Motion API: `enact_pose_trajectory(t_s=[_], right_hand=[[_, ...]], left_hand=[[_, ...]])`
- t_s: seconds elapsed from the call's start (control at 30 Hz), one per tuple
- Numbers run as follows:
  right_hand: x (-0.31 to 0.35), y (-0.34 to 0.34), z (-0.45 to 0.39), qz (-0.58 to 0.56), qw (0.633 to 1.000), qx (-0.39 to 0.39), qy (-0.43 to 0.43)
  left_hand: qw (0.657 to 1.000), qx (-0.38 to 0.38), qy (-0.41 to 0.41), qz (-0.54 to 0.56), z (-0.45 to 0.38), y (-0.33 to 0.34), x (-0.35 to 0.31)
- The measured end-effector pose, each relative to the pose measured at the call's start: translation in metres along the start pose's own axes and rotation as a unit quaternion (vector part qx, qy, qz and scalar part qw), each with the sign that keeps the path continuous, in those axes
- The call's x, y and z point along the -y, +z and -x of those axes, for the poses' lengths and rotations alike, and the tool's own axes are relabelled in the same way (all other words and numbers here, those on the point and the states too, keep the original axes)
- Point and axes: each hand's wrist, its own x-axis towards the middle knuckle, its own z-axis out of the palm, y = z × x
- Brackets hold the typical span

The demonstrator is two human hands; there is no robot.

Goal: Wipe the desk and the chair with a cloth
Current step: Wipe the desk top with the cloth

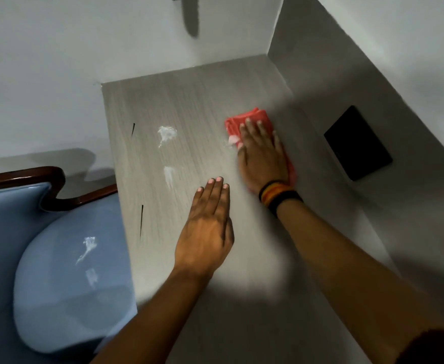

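The grey wood-grain desk (189, 101) fills the middle of the view. My right hand (261, 156) lies flat on a folded red cloth (247, 119) and presses it onto the desk at the far right. A white smear touches the cloth's left edge. My left hand (206, 229) rests flat on the desk nearer to me, fingers together, holding nothing. Two more white smears (167, 134) sit on the desk to the left of the cloth. The blue padded chair (65, 271) with a dark wooden frame stands at the left, with white smears on its seat.
A white wall runs behind the desk and another closes its right side. A black rectangular panel (357, 143) sits on the right wall just above the desk. Two thin dark marks (141, 222) lie near the desk's left edge.
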Motion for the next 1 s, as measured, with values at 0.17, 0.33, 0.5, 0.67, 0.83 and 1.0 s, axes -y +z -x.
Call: enact_pose_trajectory(t_s=[0.17, 0.33, 0.5, 0.67, 0.83, 1.0], right_hand=[[-0.016, -0.004, -0.023, -0.029, 0.999, 0.021, -0.031], [0.02, 0.001, -0.022, -0.038, 0.999, -0.003, -0.012], [0.023, -0.025, -0.006, -0.311, 0.949, 0.041, 0.025], [-0.048, -0.022, 0.002, -0.214, 0.971, -0.016, 0.108], [-0.055, -0.006, -0.001, -0.198, 0.975, -0.064, 0.08], [-0.063, 0.009, -0.002, -0.165, 0.98, -0.091, 0.057]], left_hand=[[1.0, -0.007, 0.002, 0.009, 0.0, 0.0, 0.0], [1.0, -0.01, -0.004, 0.009, -0.001, 0.003, -0.001], [0.999, -0.049, -0.004, 0.018, 0.006, -0.006, -0.005], [0.988, -0.141, 0.003, 0.07, -0.049, -0.037, -0.04], [0.982, -0.055, -0.175, 0.052, -0.156, -0.004, -0.067], [0.986, -0.066, -0.152, -0.009, -0.178, -0.006, -0.015]])
